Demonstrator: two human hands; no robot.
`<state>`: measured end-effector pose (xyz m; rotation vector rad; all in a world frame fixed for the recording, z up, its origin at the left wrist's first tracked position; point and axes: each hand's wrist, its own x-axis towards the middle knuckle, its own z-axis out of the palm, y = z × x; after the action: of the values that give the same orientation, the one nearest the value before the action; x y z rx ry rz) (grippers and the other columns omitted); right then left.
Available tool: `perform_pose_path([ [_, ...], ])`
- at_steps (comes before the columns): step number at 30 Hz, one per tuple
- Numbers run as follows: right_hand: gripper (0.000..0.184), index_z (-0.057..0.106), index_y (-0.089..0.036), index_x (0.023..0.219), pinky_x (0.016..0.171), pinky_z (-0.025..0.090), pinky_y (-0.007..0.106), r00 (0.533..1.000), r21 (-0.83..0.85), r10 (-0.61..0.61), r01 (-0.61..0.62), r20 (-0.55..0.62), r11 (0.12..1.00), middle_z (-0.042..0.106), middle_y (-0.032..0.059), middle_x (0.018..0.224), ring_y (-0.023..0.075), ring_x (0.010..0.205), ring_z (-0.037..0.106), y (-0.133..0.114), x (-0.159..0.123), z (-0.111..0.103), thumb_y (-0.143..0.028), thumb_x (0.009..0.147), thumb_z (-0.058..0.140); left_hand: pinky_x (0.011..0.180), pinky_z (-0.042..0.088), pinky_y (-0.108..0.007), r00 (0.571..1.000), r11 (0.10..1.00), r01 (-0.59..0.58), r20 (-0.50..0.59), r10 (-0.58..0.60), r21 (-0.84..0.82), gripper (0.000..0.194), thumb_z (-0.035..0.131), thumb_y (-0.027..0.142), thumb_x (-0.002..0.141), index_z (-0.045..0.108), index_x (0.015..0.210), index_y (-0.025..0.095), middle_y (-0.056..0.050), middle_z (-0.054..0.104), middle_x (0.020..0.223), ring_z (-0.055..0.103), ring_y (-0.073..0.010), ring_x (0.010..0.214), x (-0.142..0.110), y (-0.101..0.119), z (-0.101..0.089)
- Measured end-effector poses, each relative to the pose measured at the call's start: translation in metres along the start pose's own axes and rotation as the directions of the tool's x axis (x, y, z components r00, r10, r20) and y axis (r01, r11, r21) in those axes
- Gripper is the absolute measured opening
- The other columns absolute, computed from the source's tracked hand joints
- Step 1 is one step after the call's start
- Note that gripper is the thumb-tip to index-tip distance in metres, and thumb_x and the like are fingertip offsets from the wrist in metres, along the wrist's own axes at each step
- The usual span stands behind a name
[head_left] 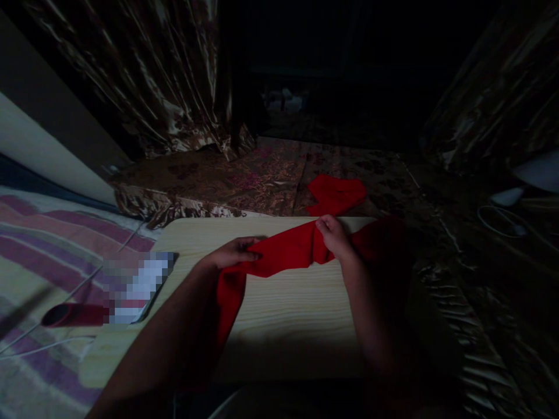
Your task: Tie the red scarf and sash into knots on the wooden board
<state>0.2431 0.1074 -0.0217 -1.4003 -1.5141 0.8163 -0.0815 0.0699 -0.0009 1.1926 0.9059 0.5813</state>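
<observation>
Dim view down at a pale wooden table (279,326), with a long red cloth (288,247) held slantwise above it, near the far edge; the left hand (238,253) pinches the cloth between thumb and nearly closed fingers; the right hand (332,234), higher and nearer the far edge, has its fingers curled closed on it, thumb on top; between them the band looks fairly flat, with a fold beside the right hand; one length drops from the left hand toward the near edge, another runs past the right hand over the far right corner into shadow.

To handle it well, a light, even pull would probably keep the band smooth without stretching it; the fold could be eased flat with a thumb; the loose lengths seem likely to twist or drag, so they want slack.

Beyond the far edge, another red piece (336,195) lies crumpled on a patterned cover (209,177); whether it joins the held cloth, I cannot tell; at the left edge are a pixelated flat object (151,285) and a dark red cylinder (78,315); farther left, striped bedding (30,233); behind, shiny curtains (174,75) and a nearly black background.
</observation>
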Motion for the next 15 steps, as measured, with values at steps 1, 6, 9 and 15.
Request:
perform_pose_path([
  [1, 0.030, 0.052, -0.024, 0.084, 0.069, 0.044, 0.028, 0.999, 0.024, 0.017, -0.016, -0.030, 1.000, 0.059, -0.0002, 0.075, 0.0181, 0.074, 0.055, 0.001, 0.000, 0.000, -0.054, 0.082, 0.050, 0.093, 0.054, -0.032, 0.999, 1.000, 0.024, 0.035, -0.024, 0.000, 0.045, 0.089, 0.026, 0.066, 0.078, 0.109, 0.016, -0.013, 0.072, 0.126, 0.071, -0.0265, 0.107, 0.000, 0.001, -0.002],
  [6, 0.033, 0.052, -0.024, 0.083, 0.070, 0.046, 0.028, 0.980, 0.132, 0.057, -0.032, -0.191, 0.991, 0.059, 0.0002, 0.076, 0.0177, 0.075, 0.056, -0.002, 0.003, -0.005, -0.056, 0.076, 0.054, 0.082, 0.057, -0.031, 0.989, 0.980, 0.138, 0.070, -0.129, -0.140, 0.045, 0.090, 0.032, 0.065, 0.079, 0.105, 0.013, -0.013, 0.078, 0.105, 0.075, -0.0246, 0.087, -0.006, -0.001, -0.014],
  [9, 0.035, 0.053, -0.024, 0.082, 0.069, 0.048, 0.028, 0.980, 0.235, 0.111, -0.071, -0.165, 0.969, 0.060, -0.0010, 0.076, 0.0176, 0.075, 0.058, -0.006, 0.001, -0.018, -0.058, 0.075, 0.057, 0.074, 0.059, -0.032, 0.992, 0.948, 0.129, 0.030, -0.126, -0.291, 0.047, 0.089, 0.038, 0.065, 0.079, 0.102, 0.013, -0.014, 0.079, 0.095, 0.075, -0.0261, 0.079, -0.018, -0.002, -0.019],
  [15, 0.034, 0.063, -0.022, 0.085, 0.073, 0.054, 0.031, 0.992, 0.346, 0.123, -0.102, -0.037, 0.933, 0.068, -0.0011, 0.079, 0.0193, 0.077, 0.064, -0.022, 0.001, -0.059, -0.052, 0.072, 0.072, 0.068, 0.061, -0.032, 0.970, 0.894, 0.206, -0.039, -0.241, -0.397, 0.030, 0.083, 0.033, 0.072, 0.077, 0.093, 0.011, -0.014, 0.078, 0.085, 0.075, -0.0264, 0.073, -0.045, 0.013, -0.022],
])
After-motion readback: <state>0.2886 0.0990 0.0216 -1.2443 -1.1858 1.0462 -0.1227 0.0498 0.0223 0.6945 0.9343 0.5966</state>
